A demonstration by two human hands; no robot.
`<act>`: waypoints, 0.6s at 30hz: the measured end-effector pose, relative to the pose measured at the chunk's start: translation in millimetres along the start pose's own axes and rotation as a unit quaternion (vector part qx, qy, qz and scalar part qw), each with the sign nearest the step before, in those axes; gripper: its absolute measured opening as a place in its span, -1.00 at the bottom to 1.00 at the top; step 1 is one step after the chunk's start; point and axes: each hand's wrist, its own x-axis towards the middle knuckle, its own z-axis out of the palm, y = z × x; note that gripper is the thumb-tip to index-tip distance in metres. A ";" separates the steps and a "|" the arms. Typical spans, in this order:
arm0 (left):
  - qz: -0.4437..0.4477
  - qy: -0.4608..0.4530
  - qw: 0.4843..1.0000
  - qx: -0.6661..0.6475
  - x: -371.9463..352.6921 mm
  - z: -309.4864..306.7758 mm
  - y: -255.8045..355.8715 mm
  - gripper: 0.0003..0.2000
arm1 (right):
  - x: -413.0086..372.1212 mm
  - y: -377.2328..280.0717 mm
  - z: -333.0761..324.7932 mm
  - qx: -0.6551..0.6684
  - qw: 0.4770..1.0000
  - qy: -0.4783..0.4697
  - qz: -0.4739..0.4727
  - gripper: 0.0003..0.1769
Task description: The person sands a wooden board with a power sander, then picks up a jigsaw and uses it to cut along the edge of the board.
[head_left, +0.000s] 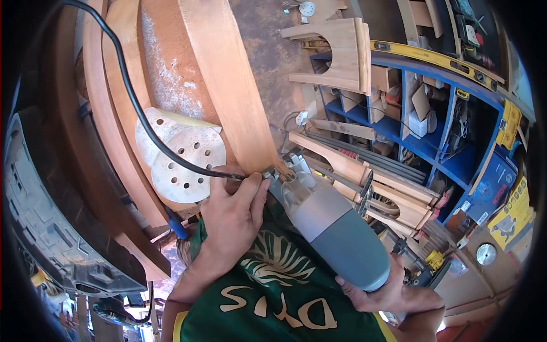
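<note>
My right hand (390, 290) is wrapped around the rounded base of a bottle-shaped thing (347, 248) with a grey-teal body, a silver band and a clear end. It lies tilted, its clear end toward the board. Beside that end, my left hand (233, 216) is closed in a pinch at the end of a black cord (128, 85); the fingers partly hide the tip. Small metal parts (273, 185) show between the fingertips and the clear end. Two perforated sanding discs (185, 162) overlap just left of my left hand. A long wooden board (222, 68) runs up from the metal parts.
Sawdust (171, 57) covers the surface left of the board. Curved wooden pieces (336, 54) and a yellow spirit level (430, 56) lie near a blue shelf unit (399, 128) on the right. A dark textured case (57, 216) stands at the left.
</note>
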 end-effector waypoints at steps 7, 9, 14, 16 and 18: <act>0.007 -0.004 1.000 -0.004 0.3 0.3 -3.3 -0.84 | -2.1 -7.0 2.1 -0.025 0.999 0.030 -0.001 -0.38; 0.009 -0.004 1.000 -0.007 0.4 0.7 -4.3 -0.83 | -8.6 -4.8 4.8 -0.011 0.999 0.036 0.019 -0.39; -0.008 -0.023 1.000 -0.015 2.4 -3.9 -1.3 -0.83 | -4.5 -8.1 4.1 -0.010 0.999 0.011 0.037 -0.44; -0.015 -0.026 0.999 -0.023 2.8 -4.5 -0.9 -0.83 | -5.9 -7.1 5.7 -0.015 0.999 0.017 0.044 -0.47; -0.012 -0.025 0.999 -0.025 3.1 -4.5 -1.6 -0.83 | -5.4 -8.5 7.3 0.001 0.998 0.025 0.059 -0.49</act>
